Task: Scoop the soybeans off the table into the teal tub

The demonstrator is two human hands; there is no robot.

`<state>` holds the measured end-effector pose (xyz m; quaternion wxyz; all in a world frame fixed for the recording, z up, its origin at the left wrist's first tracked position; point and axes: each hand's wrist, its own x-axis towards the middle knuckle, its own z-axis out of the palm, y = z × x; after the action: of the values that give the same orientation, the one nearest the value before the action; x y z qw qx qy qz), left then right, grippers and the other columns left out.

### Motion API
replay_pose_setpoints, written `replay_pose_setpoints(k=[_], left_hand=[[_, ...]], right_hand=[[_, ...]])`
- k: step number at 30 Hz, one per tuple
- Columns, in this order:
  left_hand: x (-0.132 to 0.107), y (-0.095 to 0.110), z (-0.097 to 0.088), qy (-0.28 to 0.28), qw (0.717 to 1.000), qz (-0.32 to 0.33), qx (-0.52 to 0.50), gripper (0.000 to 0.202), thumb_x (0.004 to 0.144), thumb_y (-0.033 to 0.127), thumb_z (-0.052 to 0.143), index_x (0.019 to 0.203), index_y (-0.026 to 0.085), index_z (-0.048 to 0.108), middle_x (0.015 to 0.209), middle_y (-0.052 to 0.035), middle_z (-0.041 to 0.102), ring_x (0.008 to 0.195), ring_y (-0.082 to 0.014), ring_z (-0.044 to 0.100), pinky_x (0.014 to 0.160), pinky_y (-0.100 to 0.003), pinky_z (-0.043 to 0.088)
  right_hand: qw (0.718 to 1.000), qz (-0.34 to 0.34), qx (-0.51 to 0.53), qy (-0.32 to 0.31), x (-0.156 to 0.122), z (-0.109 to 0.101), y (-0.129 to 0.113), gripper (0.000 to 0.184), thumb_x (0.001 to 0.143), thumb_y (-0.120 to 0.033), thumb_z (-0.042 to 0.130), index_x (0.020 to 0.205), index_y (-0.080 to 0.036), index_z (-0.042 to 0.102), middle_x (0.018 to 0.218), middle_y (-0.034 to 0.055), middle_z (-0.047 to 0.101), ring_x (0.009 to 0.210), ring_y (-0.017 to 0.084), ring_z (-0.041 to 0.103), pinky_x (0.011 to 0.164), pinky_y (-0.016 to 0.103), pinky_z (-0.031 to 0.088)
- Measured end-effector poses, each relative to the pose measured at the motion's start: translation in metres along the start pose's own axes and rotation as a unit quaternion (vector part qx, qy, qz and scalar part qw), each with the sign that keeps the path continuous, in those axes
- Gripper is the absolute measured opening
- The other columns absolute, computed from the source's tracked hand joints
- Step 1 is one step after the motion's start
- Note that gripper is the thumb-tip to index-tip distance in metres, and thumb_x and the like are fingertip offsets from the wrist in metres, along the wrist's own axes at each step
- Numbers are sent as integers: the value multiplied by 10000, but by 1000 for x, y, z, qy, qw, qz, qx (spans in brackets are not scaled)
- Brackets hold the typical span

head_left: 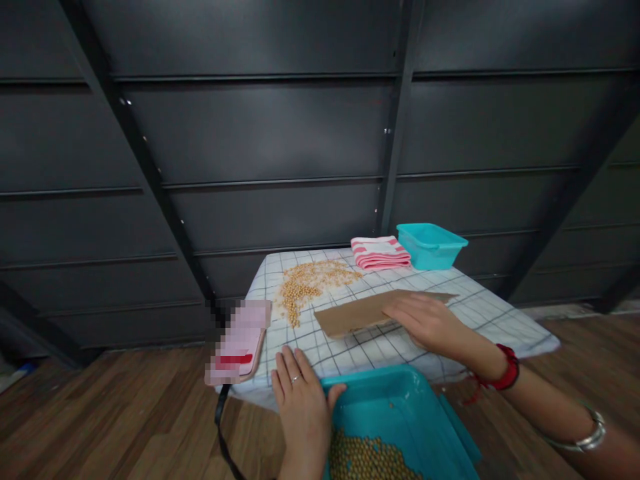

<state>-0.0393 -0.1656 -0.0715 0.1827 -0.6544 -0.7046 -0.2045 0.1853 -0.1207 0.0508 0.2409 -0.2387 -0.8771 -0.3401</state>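
Head camera: A person's right hand (pixel 425 323) lies over a cardboard strip (pixel 350 313) on a checked cloth (pixel 350 357), fingers together, thumb hidden; whether it pinches cannot be told. The left hand (pixel 304 407), thumb parted from fingers, spans the corner of a teal tray (pixel 400 403) holding beans (pixel 373 459). Yellow beans (pixel 300 290) lie beyond the strip.
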Motion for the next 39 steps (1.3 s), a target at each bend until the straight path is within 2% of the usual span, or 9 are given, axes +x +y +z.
replay_pose_setpoints(k=[3, 5, 12, 16, 20, 26, 29, 33, 39], left_hand=[[-1, -1, 2, 6, 1000, 5, 12, 849, 699, 619, 491, 1206, -61, 458, 1278, -338, 444, 1199, -409, 410, 979, -564, 326], [-1, -1, 3, 12, 1000, 6, 21, 856, 691, 628, 493, 1203, -57, 464, 1272, -330, 456, 1193, -405, 418, 978, -555, 329], [0, -1, 2, 3, 1000, 5, 22, 843, 676, 611, 530, 1195, -51, 476, 1261, -327, 469, 1191, -411, 417, 981, -564, 322], [0, 0, 0, -3, 1000, 0, 13, 845, 656, 583, 577, 1191, -62, 474, 1256, -337, 467, 1194, -422, 410, 969, -563, 338], [-1, -1, 2, 0, 1000, 5, 2, 840, 681, 590, 541, 1205, -61, 457, 1260, -339, 460, 1199, -416, 407, 965, -570, 339], [-3, -2, 5, 10, 1000, 2, 17, 832, 701, 639, 467, 1210, -19, 473, 1280, -311, 461, 1210, -392, 405, 977, -561, 331], [-2, -2, 4, 4, 1000, 3, 16, 839, 684, 628, 503, 1204, -30, 476, 1281, -315, 458, 1206, -402, 406, 972, -555, 341], [-1, 0, 2, 4, 1000, -10, 5, 835, 655, 580, 580, 1198, -46, 474, 1282, -320, 453, 1218, -422, 382, 983, -559, 327], [-2, 4, -2, 16, 999, -44, 2, 860, 630, 528, 637, 1227, -56, 432, 1321, -346, 384, 1250, -457, 313, 984, -589, 304]], right_hand=[[1000, -8, 15, -20, 0, -10, -11, 320, 834, -41, 317, 860, -137, 621, 771, 88, 668, 700, 172, 599, 649, 330, 496], [1000, -6, 16, -26, -1, -5, -14, 299, 838, -50, 330, 855, -133, 617, 758, 87, 662, 683, 169, 594, 630, 322, 489], [999, 28, 9, -33, -1, 47, 5, 292, 780, -29, 352, 872, -118, 615, 746, 89, 650, 686, 177, 580, 619, 326, 457], [999, 39, 10, -32, 6, 60, 18, 287, 756, -15, 358, 843, -107, 616, 731, 98, 647, 678, 187, 578, 619, 337, 448], [999, 45, 7, -28, 12, 47, 17, 294, 775, -8, 348, 876, -104, 607, 777, 112, 655, 678, 188, 581, 599, 330, 440], [1000, 19, 15, -9, 15, 14, -10, 291, 793, -20, 364, 926, -123, 602, 804, 89, 661, 734, 181, 589, 666, 323, 455], [999, 20, 37, -2, 19, 11, -14, 298, 788, -23, 365, 938, -121, 602, 810, 89, 659, 739, 181, 589, 671, 321, 456], [998, 46, 50, -19, 33, 28, -5, 310, 774, -16, 359, 942, -120, 599, 815, 94, 658, 717, 179, 579, 637, 317, 446], [998, 29, 46, -32, 61, 63, 3, 251, 790, -19, 398, 923, -127, 582, 808, 79, 652, 750, 171, 582, 668, 302, 425]])
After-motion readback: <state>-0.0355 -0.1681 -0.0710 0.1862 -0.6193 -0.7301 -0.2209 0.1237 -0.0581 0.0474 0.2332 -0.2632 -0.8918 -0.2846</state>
